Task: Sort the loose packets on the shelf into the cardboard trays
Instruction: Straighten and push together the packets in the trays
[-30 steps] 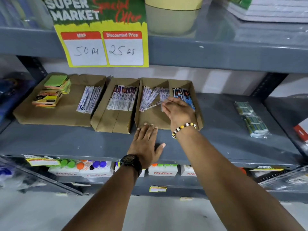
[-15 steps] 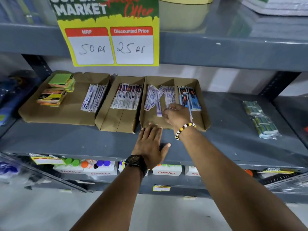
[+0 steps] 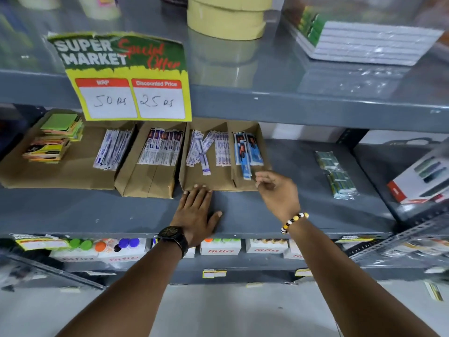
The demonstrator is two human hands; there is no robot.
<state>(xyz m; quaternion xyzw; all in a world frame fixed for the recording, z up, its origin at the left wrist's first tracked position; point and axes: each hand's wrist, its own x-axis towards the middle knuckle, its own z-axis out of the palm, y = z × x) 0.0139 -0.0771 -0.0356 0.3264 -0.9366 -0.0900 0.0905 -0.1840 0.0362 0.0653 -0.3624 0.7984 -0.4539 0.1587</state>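
A yellow and green paper sign [image 3: 126, 76] hangs from the edge of the grey metal shelf above; it reads "SUPER MARKET", "Special Offer", with "MRP 50 Rs" and "Discounted Price 25 Rs" handwritten in white boxes. Directly beneath the sign sit brown cardboard trays [image 3: 148, 176] on the grey metal shelf [image 3: 291, 210], each holding flat, glossy packets. Below and right of the sign, the divided tray [image 3: 218, 183] holds white and purple sachets [image 3: 209, 149] in its left section and blue packets [image 3: 247, 149] in its right, one blue packet jutting forward out of line. Far right of the sign, a loose bundle of green clear-wrapped packets [image 3: 336, 173] lies on bare shelf. Left of the sign's lower corner is a stack of green and orange paper pads [image 3: 53, 137]. The left hand [image 3: 196, 212], wearing a black watch, lies flat and spread, fingertips touching the divided tray's front edge. The right hand [image 3: 277, 190], with a beaded bracelet, hovers at that tray's front right corner, fingers loosely curled and holding nothing. White boxes [image 3: 220, 248] marked "fitfizz" line the shelf below.
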